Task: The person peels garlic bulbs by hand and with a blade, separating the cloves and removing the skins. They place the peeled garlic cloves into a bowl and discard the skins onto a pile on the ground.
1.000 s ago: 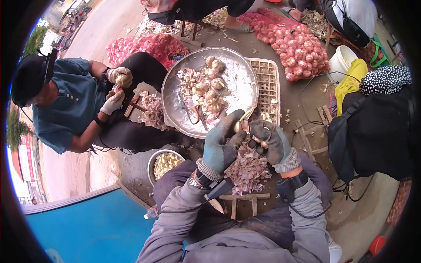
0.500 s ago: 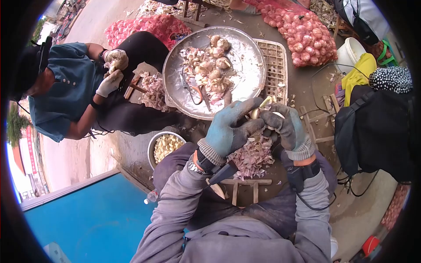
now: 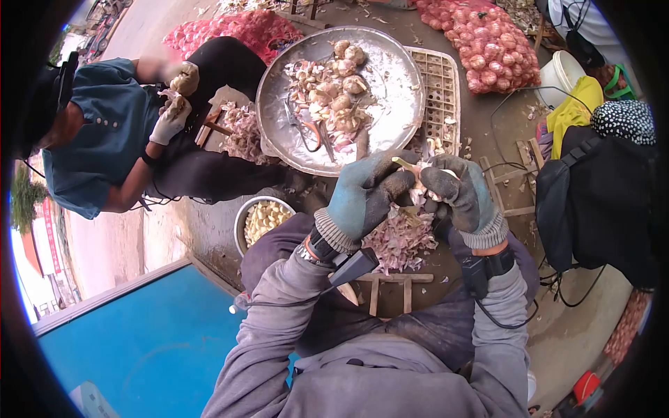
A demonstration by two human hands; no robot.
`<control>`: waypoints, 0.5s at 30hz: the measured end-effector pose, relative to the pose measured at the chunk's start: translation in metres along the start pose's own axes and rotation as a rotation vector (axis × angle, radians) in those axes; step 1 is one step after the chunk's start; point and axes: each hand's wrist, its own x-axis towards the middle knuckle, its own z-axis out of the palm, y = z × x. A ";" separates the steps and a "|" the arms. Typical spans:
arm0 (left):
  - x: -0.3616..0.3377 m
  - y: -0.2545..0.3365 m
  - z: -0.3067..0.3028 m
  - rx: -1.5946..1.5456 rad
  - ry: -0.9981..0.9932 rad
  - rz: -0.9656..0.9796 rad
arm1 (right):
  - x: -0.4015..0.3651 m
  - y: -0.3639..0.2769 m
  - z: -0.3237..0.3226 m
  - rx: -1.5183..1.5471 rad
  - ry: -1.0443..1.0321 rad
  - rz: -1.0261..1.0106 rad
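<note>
Pinkish papery garlic (image 3: pixel 418 191), round metal tray (image 3: pixel 394 104)

The pan's (image 3: pixel 396 90) rim stands just ahead of the left hand (image 3: pixel 367 194); inside, garlic bulbs (image 3: pixel 354 85) and scissors (image 3: pixel 318 137) obstruct the middle and left, leaving room along the right.

Left glove (image 3: pixel 364 195) and right glove (image 3: pixel 463 191): matt-coated, with ribbed knit cuffs (image 3: pixel 336 232); garlic (image 3: pixel 417 185) between them, papery. Pan (image 3: pixel 391 129), 12 o'clock: metal, smooth-rimmed, chalky-looking within. Crate (image 3: pixel 440 83), 1 o'clock: matt plastic. Loose skins (image 3: pixel 398 240), 4 o'clock — dry, papery. Frame (image 3: pixel 394 277), 5 o'clock: matt wood. Panel (image 3: pixel 167 338), 8 o'clock — smooth.
</note>
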 end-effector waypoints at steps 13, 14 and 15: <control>0.007 -0.021 0.011 0.037 0.137 0.111 | 0.009 0.007 0.009 0.185 -0.073 -0.001; 0.005 -0.019 0.009 -0.016 0.092 0.089 | 0.010 0.009 0.007 0.463 -0.177 0.039; 0.003 -0.013 0.008 -0.070 0.049 0.066 | 0.006 0.005 0.008 0.465 -0.174 0.045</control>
